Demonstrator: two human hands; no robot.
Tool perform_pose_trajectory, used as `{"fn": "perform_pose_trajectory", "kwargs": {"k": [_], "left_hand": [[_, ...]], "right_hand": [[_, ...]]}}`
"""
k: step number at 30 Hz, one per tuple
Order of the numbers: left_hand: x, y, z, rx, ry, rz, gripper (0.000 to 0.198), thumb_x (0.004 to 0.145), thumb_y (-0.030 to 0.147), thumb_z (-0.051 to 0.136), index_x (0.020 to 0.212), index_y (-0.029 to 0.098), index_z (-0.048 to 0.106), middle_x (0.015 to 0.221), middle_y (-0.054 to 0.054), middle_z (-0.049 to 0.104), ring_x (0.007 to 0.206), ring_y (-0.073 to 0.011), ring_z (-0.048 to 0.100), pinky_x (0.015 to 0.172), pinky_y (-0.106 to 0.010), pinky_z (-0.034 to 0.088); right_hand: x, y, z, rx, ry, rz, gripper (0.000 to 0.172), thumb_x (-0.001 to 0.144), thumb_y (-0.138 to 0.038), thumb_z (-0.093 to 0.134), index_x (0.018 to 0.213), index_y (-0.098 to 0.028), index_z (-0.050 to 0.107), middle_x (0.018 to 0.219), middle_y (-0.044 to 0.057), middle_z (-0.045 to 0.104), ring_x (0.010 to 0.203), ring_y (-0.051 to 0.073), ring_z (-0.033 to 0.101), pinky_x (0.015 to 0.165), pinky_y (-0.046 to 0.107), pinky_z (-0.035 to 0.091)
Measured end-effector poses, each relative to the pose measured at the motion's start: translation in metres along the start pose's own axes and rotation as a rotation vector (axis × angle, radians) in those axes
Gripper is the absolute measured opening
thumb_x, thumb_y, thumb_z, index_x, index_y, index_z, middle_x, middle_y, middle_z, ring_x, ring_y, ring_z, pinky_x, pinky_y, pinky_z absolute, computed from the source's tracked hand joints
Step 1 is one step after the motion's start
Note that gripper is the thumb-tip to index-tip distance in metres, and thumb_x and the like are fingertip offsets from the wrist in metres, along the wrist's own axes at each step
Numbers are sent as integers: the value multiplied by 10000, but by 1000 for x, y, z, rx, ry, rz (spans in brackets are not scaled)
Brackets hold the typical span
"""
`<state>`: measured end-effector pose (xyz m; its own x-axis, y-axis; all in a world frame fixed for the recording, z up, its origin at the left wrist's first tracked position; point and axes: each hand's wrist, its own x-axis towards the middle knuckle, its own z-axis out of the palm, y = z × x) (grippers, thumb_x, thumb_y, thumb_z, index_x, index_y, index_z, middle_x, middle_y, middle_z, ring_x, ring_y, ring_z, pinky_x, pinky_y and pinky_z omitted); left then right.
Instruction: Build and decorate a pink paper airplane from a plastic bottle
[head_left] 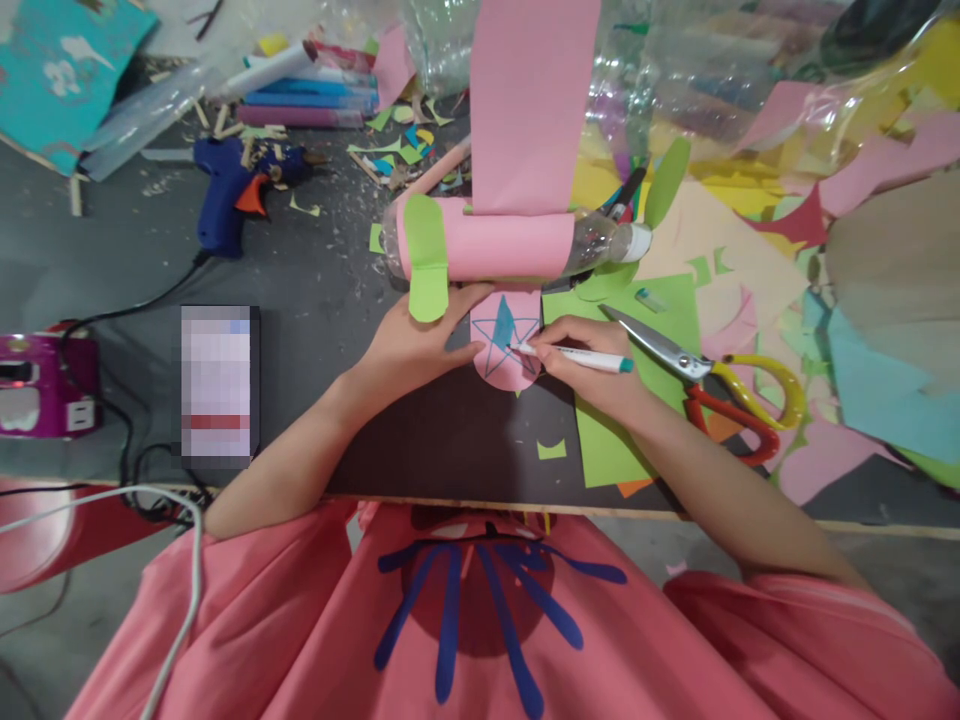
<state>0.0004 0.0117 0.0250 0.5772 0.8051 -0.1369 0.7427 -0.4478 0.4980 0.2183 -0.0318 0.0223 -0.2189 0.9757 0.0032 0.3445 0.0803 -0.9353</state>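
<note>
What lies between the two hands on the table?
In the head view, a rounded pink paper with a blue star lies between the left hand and the right hand, whose pen touches it.

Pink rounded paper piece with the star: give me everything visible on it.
The pink paper piece is thin card with a rounded lower edge, lying flat on the dark table. It bears a blue outlined star, with the top point coloured in. Its upper edge runs under the pink-wrapped bottle, so whether the two are joined is hidden. The left hand rests fingertips at its left edge. The right hand holds a white marker with its tip on the star.
</note>
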Motion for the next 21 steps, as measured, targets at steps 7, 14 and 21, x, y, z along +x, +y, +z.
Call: {"fn": "perform_pose_trajectory", "kwargs": {"k": [7,14,21], "left_hand": [[1,-1,1,-3,8,7,572,838,333,560,1376,173,454,1221,-88,616,1065,-208,571,992,-317,416],[1,-3,2,4,9,8,564,841,328,560,1372,166,461,1180,-97,630,1060,-218,571,997,-337,415],[1,-2,2,15,14,12,561,839,332,561,1367,166,467,1179,-97,627,1061,-221,569,995,-340,414]], "right_hand": [[0,1,0,1,-16,-22,149,787,-265,631,655,-202,661,599,-6,680,518,117,581,486,234,417],[0,2,1,30,133,-9,122,818,-201,613,698,-195,637,610,-21,672,557,110,617,542,228,467],[1,0,2,39,106,5,145,788,-139,614,655,-197,623,583,-34,667,538,103,614,531,218,463]]}}
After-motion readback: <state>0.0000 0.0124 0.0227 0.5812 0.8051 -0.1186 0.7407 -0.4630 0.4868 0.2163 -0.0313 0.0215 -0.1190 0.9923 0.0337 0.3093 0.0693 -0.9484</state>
